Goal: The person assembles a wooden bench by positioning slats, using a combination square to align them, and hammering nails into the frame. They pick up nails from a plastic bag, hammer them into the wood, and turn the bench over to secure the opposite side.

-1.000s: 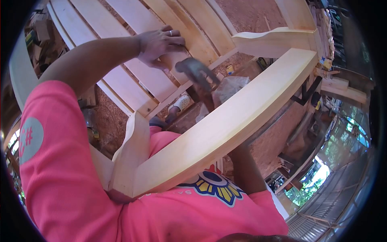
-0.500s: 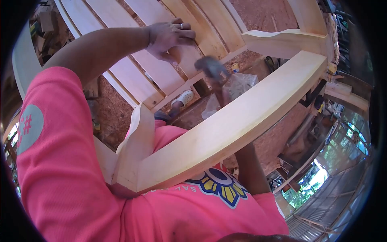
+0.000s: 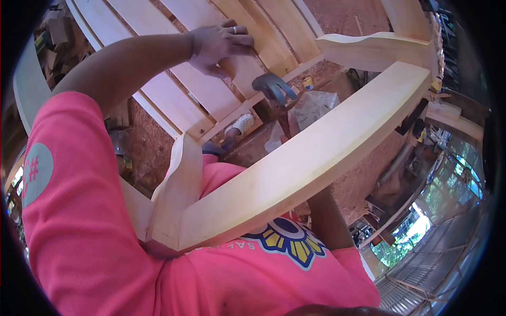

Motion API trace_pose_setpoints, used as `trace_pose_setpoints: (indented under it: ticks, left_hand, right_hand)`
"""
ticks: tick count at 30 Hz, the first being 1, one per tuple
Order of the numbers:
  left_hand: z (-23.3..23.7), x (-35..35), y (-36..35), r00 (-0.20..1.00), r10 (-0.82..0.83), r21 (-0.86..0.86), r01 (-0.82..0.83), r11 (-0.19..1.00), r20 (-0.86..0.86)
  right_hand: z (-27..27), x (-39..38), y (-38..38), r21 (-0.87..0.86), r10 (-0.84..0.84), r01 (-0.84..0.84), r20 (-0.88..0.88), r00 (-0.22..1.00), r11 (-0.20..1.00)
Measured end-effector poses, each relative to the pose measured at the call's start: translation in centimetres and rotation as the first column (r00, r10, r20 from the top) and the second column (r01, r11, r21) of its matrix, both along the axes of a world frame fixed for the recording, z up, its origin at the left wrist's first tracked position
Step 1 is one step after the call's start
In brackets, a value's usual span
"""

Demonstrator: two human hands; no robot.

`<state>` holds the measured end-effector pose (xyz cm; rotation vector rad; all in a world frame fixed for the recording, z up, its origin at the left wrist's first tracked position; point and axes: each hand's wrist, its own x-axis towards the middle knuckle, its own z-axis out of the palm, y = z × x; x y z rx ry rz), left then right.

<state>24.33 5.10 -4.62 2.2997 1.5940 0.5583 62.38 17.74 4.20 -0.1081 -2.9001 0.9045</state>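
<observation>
My left hand (image 3: 219, 46), with a ring on one finger, rests on the pale wooden slats (image 3: 203, 87), its fingers bent and thumb apart. No object shows in it. My right hand (image 3: 293, 126) is mostly hidden behind the curved wooden rail (image 3: 316, 152); it is closed around the handle of a claw hammer. The dark hammer head (image 3: 273, 87) is beside the end of a slat, just right of my left hand, claws pointing right. Wavy-edged wooden side pieces (image 3: 374, 50) join the rail to the slatted frame.
A clear plastic bag (image 3: 313, 108) and a small yellow container (image 3: 308, 82) lie beyond the rail. A foot in a white clog (image 3: 243, 123) shows below the slats. Wood scraps (image 3: 58, 31) are at the upper left, and timber pieces (image 3: 453, 118) at the right.
The hammer head, blurred before, now shows sharply and has shifted slightly left. My left hand stays on the slats almost unmoved.
</observation>
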Motion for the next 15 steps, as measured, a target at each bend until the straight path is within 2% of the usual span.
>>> trace_pose_setpoints:
  ticks: [5, 8, 11, 15]
  left_hand:
    - [0.2, -0.6, 0.0, 0.999, 0.008, -0.02, -0.009, 1.0, -0.031]
    - [-0.2, 0.2, 0.2, 1.0, -0.021, 0.005, 0.021, 1.0, 0.003]
    - [-0.2, 0.0, -0.1, 1.0, -0.011, 0.023, 0.011, 1.0, 0.003]
    - [0.0, -0.1, 0.1, 1.0, 0.002, -0.038, -0.003, 0.999, -0.005]
  right_hand:
    - [-0.4, 0.3, -0.2, 0.053, 0.017, -0.016, -0.017, 1.0, 0.998]
    - [-1.1, 1.5, -0.7, 0.235, 0.043, -0.042, 0.0, 0.999, 0.971]
    - [-0.7, 0.4, -0.7, 0.089, 0.011, -0.01, -0.008, 1.0, 0.996]
    - [-1.2, -0.6, -0.8, 0.067, -0.005, 0.005, 0.01, 1.0, 0.998]
